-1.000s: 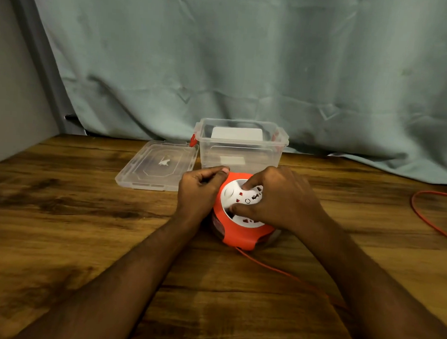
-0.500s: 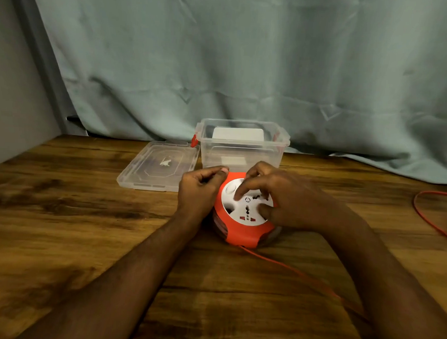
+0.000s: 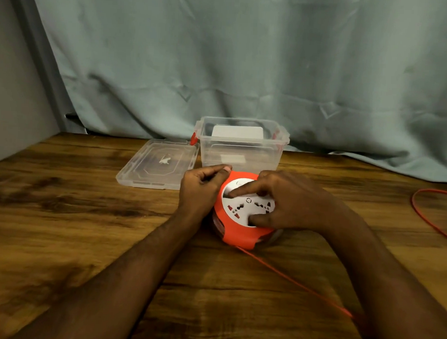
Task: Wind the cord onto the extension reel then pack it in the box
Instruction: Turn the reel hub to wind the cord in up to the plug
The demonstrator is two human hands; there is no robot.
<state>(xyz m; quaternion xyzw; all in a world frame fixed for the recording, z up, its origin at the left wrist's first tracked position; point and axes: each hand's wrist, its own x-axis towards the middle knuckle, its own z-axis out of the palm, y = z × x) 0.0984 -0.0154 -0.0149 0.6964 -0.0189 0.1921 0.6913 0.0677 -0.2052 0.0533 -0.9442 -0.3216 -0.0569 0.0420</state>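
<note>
An orange extension reel (image 3: 236, 231) with a white socket face lies flat on the wooden table, just in front of the clear plastic box (image 3: 244, 148). My left hand (image 3: 201, 191) grips the reel's left rim with curled fingers. My right hand (image 3: 285, 200) lies on the white face, its index finger and thumb pressing into recesses there. The orange cord (image 3: 297, 282) runs from the reel's front edge toward the lower right and passes under my right forearm. Another stretch of cord (image 3: 425, 216) curves at the far right.
The box's clear lid (image 3: 157, 164) lies flat to the left of the box. A grey-green curtain hangs behind the table, and a wall closes off the left side. The box has red latches and holds a white card.
My right hand has turned on the reel's white face, its index finger sweeping to the left and the thumb coming round to the front. The left hand has kept its hold on the rim.
</note>
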